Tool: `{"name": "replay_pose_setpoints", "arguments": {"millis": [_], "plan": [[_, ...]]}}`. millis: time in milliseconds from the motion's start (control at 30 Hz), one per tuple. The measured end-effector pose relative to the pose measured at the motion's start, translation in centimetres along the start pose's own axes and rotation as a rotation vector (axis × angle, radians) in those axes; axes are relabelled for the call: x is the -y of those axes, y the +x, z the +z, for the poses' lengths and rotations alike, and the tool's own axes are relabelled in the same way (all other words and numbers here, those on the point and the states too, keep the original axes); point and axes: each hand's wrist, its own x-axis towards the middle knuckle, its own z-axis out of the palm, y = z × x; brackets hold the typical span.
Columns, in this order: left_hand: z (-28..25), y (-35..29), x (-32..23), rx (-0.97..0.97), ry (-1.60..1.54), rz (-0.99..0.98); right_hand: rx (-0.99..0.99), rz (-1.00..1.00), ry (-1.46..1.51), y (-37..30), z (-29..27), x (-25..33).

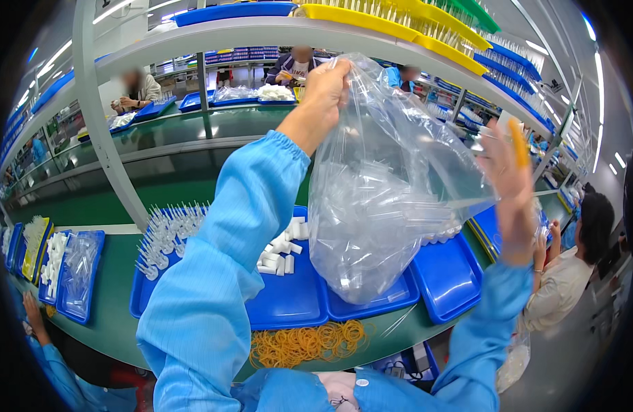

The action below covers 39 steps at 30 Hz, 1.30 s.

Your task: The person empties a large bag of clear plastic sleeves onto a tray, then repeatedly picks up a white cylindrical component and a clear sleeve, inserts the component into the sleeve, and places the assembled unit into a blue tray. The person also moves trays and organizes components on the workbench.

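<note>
My left hand (326,96) is raised and closed on the gathered top of a large clear plastic bag (361,268). Inside the bag lie many clear plastic tubes (419,209). At the bag's right edge is my right hand (508,185), smeared by motion, with an orange cover on one finger. Whether it grips the film there, I cannot tell. The bag hangs over blue trays; white cylindrical pieces (278,254) lie in the tray (282,302) to its left. Clear thin-stemmed parts (169,237) stand at that tray's left, partly behind my left sleeve.
Orange rubber bands (306,343) lie in a heap near the table's front edge. A blue tray (450,281) sits at right. Overhead, a shelf (261,34) carries yellow trays (371,20). More filled trays (79,275) stand far left. A person (570,261) is at right; others work beyond.
</note>
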Motion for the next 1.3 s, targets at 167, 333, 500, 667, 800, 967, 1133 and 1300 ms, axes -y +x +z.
{"name": "replay_pose_setpoints", "arguments": {"millis": [167, 333, 500, 667, 800, 967, 1133, 1300], "plan": [[4.5, -0.1, 2.5, 0.058, -0.086, 0.015, -0.05, -0.064, -0.356, -0.2, 7.7, -3.8], [8.2, -3.2, -1.5, 0.371, 0.964, 0.468, 0.16, 0.13, 0.006, 9.9, 9.1, -6.1], [5.1, -2.6, -2.7, -0.11, 1.014, 1.3, 0.212, 0.186, -0.048, 15.4, 10.3, -4.6], [6.4, -11.0, 1.5, 0.411, 1.136, 1.429, 0.279, 0.195, -0.048, 20.7, 10.0, -4.8], [7.2, -8.9, 0.9, 0.192, 1.306, 1.294, 0.394, 0.394, 0.303, 19.5, 9.5, -2.6], [4.8, -7.1, 1.9, 0.178, 1.343, 1.137, 0.522, 0.244, 0.403, 14.3, 5.3, -4.1], [6.6, -6.1, 1.4, 0.106, 1.038, 0.978, 0.682, 0.396, 0.055, 8.1, 6.2, -5.1], [7.5, -6.8, 1.5, 0.117, 1.026, 1.145, 0.61, 0.42, -0.001, 6.9, 11.4, -6.7]]}}
